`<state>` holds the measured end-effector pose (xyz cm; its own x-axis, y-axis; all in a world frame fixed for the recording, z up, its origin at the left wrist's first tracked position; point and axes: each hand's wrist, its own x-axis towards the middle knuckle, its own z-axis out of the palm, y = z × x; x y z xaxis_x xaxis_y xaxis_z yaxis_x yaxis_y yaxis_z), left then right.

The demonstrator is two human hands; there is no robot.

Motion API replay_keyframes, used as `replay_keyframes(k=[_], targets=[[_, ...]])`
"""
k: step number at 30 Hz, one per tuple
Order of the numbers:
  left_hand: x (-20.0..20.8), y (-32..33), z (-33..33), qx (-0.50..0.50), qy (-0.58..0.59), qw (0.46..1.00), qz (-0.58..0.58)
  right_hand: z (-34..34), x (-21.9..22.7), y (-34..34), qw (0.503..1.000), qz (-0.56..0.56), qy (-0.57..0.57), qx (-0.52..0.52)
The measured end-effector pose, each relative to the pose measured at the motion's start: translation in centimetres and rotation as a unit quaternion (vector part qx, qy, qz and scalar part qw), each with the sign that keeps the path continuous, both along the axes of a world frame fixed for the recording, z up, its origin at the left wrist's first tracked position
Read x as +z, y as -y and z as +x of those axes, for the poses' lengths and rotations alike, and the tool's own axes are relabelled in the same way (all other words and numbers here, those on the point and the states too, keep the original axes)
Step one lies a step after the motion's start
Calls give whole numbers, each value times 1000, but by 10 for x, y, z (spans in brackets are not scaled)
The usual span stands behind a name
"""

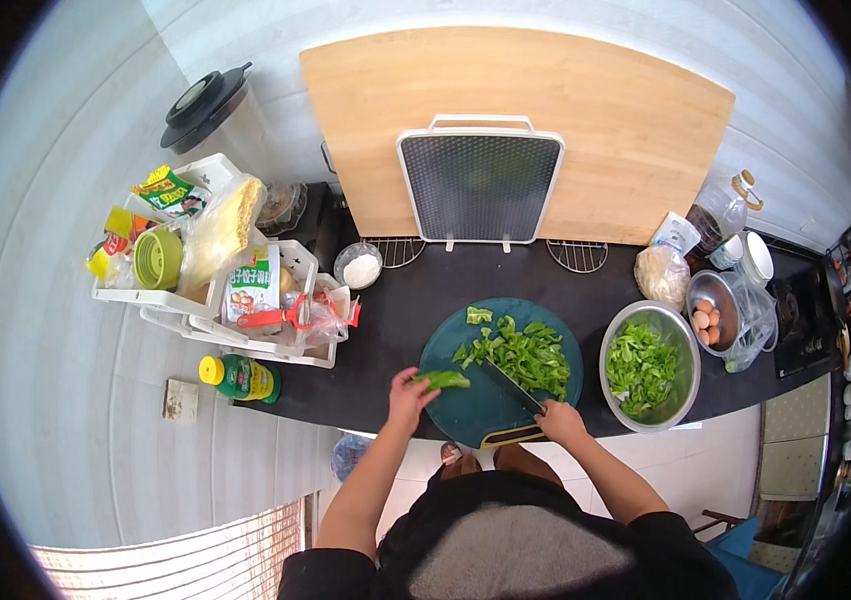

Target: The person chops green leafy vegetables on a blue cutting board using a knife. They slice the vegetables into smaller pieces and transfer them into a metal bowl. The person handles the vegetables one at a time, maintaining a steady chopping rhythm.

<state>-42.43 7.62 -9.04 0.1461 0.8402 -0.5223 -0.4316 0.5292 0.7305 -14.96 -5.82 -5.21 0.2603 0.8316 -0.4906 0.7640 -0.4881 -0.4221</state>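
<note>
My left hand [408, 402] is closed on a piece of green pepper [443, 380], held over the left edge of a round dark green cutting board [455, 412]. In my right hand [560, 424] is the handle of a kitchen knife [513, 388], its dark blade slanting up and left across the board. Beside the blade lies a heap of chopped green pepper [535, 358], and one separate piece [479, 315] rests near the board's far edge. To the right, a steel bowl [693, 372] holds more chopped green pieces [640, 368].
White baskets [160, 297] of packets stand at the left, near a green bottle with a yellow cap [250, 378]. A small bowl of white powder [358, 268] sits behind. A bowl of eggs [707, 322] and an oil bottle [723, 205] are at the right. Large boards lean on the wall.
</note>
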Motion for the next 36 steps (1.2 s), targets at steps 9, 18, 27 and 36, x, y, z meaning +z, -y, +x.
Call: replay_keyframes(k=[9,18,27,36], targets=[[-56,46,3,-194,-370,889,188,-19,10,-4,996,83,-16,27],[-1,49,17,-138,-520,721,437,-34,-11,-20,990,34,24,134],[-16,52,16,-282,-502,625,527,-62,-32,-47,976,62,71,195],[-11,53,14,-309,-528,599,517,-48,-22,-59,985,114,20,129]])
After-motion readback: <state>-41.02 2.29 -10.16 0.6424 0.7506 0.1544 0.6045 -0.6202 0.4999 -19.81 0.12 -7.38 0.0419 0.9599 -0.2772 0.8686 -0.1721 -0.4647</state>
